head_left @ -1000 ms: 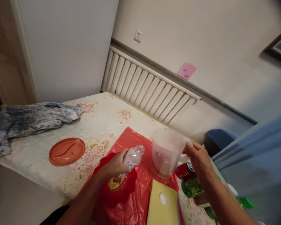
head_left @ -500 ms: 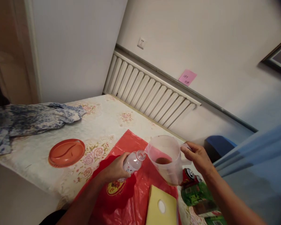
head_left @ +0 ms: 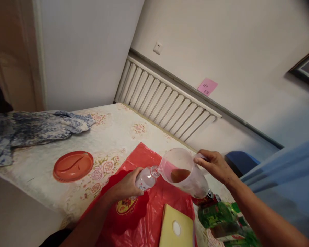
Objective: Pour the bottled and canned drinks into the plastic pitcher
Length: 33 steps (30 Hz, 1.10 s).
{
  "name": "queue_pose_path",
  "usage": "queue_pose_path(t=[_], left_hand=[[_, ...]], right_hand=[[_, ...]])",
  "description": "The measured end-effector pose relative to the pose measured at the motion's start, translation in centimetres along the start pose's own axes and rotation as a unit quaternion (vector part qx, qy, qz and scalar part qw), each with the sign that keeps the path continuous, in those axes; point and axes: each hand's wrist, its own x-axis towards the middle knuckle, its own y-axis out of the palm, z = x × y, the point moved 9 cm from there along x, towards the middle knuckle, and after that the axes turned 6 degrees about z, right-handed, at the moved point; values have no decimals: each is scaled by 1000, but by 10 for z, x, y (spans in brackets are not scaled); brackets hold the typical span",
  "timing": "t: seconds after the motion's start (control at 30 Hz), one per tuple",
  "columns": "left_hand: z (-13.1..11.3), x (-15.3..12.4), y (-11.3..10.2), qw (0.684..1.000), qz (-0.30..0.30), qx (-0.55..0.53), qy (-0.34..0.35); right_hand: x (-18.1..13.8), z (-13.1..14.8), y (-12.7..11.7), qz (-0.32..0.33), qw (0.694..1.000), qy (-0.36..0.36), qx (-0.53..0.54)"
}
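Note:
My left hand (head_left: 130, 185) is wrapped round a clear bottle (head_left: 146, 178), whose uncapped mouth tilts up to the right. My right hand (head_left: 216, 164) grips the handle of a translucent measuring jug (head_left: 195, 183). The jug leans to the left, and its spout is at the bottle's mouth. Brown liquid (head_left: 179, 175) lies inside the jug, gathered toward the spout side. Whether any of it is flowing into the bottle I cannot tell. Below both is a red plastic sheet (head_left: 144, 154) with a yellow notebook (head_left: 176, 226) on it.
Red drink cans (head_left: 201, 201) and green-labelled bottles (head_left: 216, 216) stand on the right, close to my right forearm. An orange divided plate (head_left: 73, 166) lies on the flowered tablecloth (head_left: 113, 130) at left. Blue-and-white cloth (head_left: 46, 128) is behind it. A radiator (head_left: 164, 103) runs along the wall.
My right hand has tipped the jug further to the left, bringing its spout to the bottle's mouth. The liquid has shifted toward the spout. My left hand has barely moved.

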Motion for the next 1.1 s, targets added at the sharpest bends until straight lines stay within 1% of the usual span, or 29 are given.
queue_pose_path(t=[0.27, 0.43, 0.93, 1.1], left_hand=[[-2, -2, -1, 1000, -9, 13, -5], [-5, -2, -1, 1000, -8, 12, 9], [-1, -2, 2, 1000, -7, 10, 1], [1, 0, 4, 1000, -4, 13, 3]], right_hand=[[8, 6, 1, 32, 999, -10, -1], [11, 13, 3, 46, 999, -15, -5], [17, 27, 5, 69, 992, -54, -86], [18, 33, 5, 71, 991, -59, -98]])
